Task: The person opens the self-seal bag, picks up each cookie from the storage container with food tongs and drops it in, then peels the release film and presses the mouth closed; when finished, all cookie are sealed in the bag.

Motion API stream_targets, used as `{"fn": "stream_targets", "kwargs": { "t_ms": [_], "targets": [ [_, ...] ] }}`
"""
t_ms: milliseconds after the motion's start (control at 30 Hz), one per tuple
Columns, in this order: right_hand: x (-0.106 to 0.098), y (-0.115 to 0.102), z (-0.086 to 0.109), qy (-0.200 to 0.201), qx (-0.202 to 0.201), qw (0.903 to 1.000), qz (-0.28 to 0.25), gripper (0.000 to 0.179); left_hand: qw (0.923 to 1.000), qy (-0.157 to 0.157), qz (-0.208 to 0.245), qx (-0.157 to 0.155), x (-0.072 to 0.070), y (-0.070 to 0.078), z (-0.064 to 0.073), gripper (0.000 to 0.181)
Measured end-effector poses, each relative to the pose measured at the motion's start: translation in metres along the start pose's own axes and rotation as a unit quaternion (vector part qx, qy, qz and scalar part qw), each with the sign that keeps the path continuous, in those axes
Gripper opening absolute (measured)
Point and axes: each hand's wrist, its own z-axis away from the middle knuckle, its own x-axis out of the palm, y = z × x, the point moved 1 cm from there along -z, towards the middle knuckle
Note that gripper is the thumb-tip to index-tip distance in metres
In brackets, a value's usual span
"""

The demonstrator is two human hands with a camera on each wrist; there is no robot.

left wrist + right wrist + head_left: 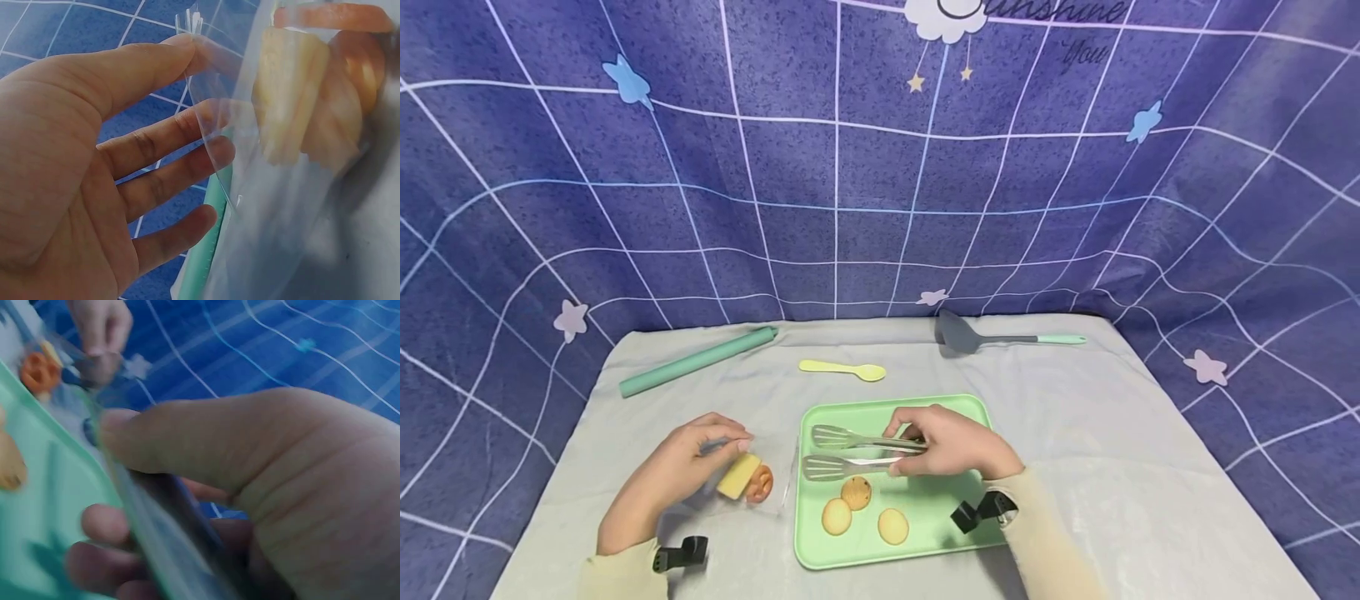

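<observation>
Blue gridded cloth (880, 229) behind white tabletop (1120, 467)

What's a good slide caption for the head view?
Left hand pinches a clear bag of snacks while the right hand holds tongs over a green tray.

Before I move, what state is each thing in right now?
Tongs: held over the tray, jaws apart.
Right hand: gripping the tongs.
Left hand: pinching the clear bag's edge.
Clear bag: food inside; sealed or not, cannot tell.
Tray: flat, with three biscuits lying on it.
Yellow spoon: lying down, unheld.
Spatula: lying down, unheld.
Green rod: lying down, unheld.
</observation>
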Motion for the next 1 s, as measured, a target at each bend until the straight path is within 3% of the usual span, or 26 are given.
{"fn": "stream_targets", "kwargs": {
  "t_ms": [300, 433, 533, 733, 1000],
  "targets": [
    [-0.031, 0.020, 0.038, -0.020, 0.058, 0.9980, -0.010, 0.044, 0.9998, 0.011, 0.007, 0.015, 0.001, -0.003, 0.001, 0.008],
    [-0.031, 0.014, 0.043, -0.039, 0.078, 0.9961, 0.008, 0.048, 0.9998, 0.013, 0.002, 0.016, 0.002, -0.004, 0.000, 0.008],
    [-0.028, 0.008, 0.041, -0.040, 0.071, 0.9960, 0.038, 0.048, 0.9997, 0.014, 0.003, 0.020, 0.003, -0.004, -0.001, 0.007],
    [-0.022, 0.003, 0.037, -0.022, 0.049, 0.9974, 0.048, 0.045, 0.9999, 0.008, 0.004, 0.007, 0.003, -0.002, -0.001, 0.008],
    [-0.027, 0.007, 0.040, 0.032, 0.062, 0.9942, 0.082, 0.046, 1.0000, 0.006, 0.001, 0.006, 0.002, -0.001, 0.000, 0.008]
  ]
}}
